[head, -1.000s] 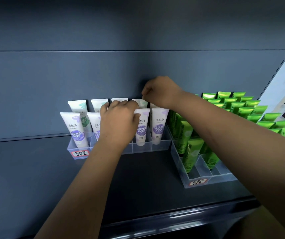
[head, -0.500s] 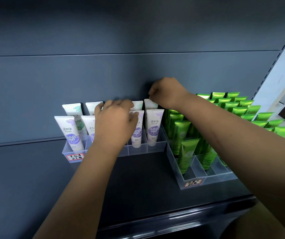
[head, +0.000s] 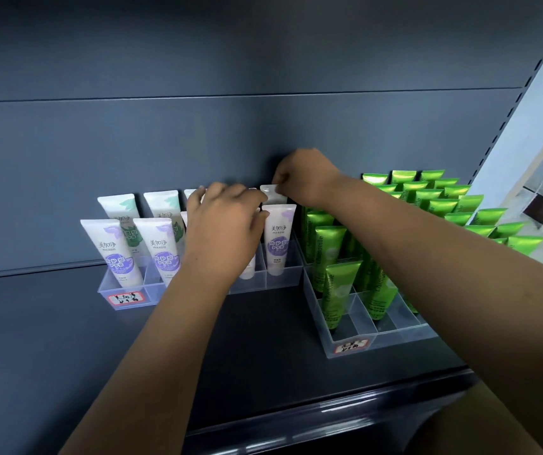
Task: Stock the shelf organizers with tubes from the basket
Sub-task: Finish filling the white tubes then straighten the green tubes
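my right hand point(head: 306, 178) is at the back row of the clear organizer point(head: 283, 274). its fingers point(head: 281, 178) are pinched together on the flat top seam of a white tube point(head: 271, 196), which stands in the last slot on the right, just behind the purple-labelled tube point(head: 278, 238). my left hand point(head: 227, 224) lies over the tops of the tubes in the middle slots, fingers curved over them. i cannot tell whether it grips one or only rests there to steady the row. the basket is out of sight.

to do this well, i reckon the pinch should sit high on the seam and press the tube straight down until its cap meets the floor of the slot (a tilt would let it lean onto the front tube). the label should face forward like its neighbours. the left hand should be light, only holding the others upright, since the organizer looks as if it could slide on the dark shelf point(head: 263, 339). my right forearm passes close over the green tubes point(head: 329, 257) in the second organizer point(head: 395, 333), so i should lift it clear on the way out rather than drag it sideways. some front slots there look empty, so more stocking seems left.
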A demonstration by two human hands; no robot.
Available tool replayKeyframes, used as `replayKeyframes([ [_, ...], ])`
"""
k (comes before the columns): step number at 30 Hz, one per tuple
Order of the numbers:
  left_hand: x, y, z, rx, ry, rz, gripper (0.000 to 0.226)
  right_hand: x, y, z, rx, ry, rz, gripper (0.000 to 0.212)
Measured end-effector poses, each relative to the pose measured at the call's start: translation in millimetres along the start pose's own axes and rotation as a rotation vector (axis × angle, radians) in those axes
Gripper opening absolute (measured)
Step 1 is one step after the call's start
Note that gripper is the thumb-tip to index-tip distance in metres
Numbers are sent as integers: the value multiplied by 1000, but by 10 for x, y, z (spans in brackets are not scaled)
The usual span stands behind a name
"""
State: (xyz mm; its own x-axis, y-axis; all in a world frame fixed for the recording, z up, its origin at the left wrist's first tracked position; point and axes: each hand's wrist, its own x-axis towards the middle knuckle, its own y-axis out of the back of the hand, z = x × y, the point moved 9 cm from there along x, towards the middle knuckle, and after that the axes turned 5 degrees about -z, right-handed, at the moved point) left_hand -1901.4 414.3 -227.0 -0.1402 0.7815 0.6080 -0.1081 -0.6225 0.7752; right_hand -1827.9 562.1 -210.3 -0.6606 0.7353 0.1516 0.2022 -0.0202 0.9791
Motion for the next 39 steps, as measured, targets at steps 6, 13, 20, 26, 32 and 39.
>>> replayKeyframes([
  [6,16,-76,44,22,-10,-16,18,17,-25,26,33,34,-17,16],
  [13,-5,-106,25,10,-10,24,18,16,-3,44,46,62,-15,16],
  [20,-20,-134,48,-2,-16,22,18,-4,22,39,30,90,-9,17],
  [26,-20,-126,26,-10,-18,37,18,-21,22,35,42,93,-17,18],
  [32,-13,-163,42,-12,-11,15,20,-33,21,17,32,102,-19,18],
  [39,-14,-138,56,-7,-7,32,18,-70,23,31,39,87,-13,20],
])
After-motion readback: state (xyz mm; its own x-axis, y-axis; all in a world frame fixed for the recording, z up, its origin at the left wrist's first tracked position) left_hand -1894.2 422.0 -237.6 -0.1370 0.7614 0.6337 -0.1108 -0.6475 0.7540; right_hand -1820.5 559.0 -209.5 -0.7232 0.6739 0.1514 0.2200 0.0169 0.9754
